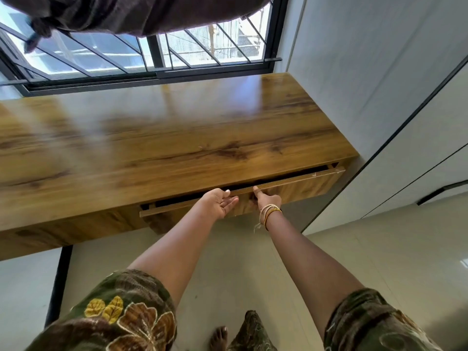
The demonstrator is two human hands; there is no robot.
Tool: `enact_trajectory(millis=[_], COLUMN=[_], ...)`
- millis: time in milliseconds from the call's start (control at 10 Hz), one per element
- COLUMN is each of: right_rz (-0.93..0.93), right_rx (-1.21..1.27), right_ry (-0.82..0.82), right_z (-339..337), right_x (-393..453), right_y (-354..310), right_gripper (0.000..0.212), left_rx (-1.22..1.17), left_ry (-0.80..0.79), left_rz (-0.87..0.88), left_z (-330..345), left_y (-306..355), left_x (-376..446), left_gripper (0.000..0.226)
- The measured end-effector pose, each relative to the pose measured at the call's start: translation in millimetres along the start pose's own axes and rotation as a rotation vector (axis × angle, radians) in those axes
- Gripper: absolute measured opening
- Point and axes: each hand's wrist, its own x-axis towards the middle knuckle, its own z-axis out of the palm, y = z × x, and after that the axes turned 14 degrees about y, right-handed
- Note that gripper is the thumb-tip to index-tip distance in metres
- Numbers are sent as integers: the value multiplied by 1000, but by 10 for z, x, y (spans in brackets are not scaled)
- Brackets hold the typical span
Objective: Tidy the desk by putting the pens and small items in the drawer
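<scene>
A long wooden desk (177, 138) stands under a window. Its drawer (304, 184) is out by a narrow gap, and the inside is dark and hidden. My left hand (219, 202) lies against the drawer front with its palm showing, fingers stretched out and thumb on the top edge. My right hand (266, 200), with bangles and thread at the wrist, is just to its right, with the thumb on the top edge and the fingers curled against the front. No pens or small items are in view.
A barred window (101, 54) runs behind the desk, with dark cloth (126, 11) hanging over its top. White cabinet panels (379, 72) close off the right end of the desk. Pale floor tiles (354, 249) lie below, with my bare foot (219, 338) on them.
</scene>
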Motion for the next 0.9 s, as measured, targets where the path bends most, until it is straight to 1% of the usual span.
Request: enact_trajectory(millis=[100,200,300,400,500,600,700,800,900], right_rz=[44,44,76,64,33,-15,-138,-215,-362], right_rx=[125,162,172,186,109,-10,-249,-388,-507], right_ry=[-55,-94,-40,-39,-70,-117,-182,-203,-143], right_z=[146,251,308,317,283,201,101,21,-91], right_x=[134,342,486,533,409,194,-71,-282,-583], right_y=[-82,-17,36,51,-45,-205,-395,-544,-730], right_gripper=[86,88,93,103,100,83,65,59,30], left_rx=[-50,-86,-134,-130,-21,159,483,539,559], left_ry=[2,18,45,42,0,0,50,54,177], left_rz=[37,31,-21,-25,28,78,145,206,474], left_z=[62,94,141,147,120,80,-43,-136,-283], left_y=[184,264,335,326,253,242,317,388,447], left_x=[105,147,224,216,171,107,-11,-111,-234], left_gripper=[43,44,35,31,33,37,44,46,38])
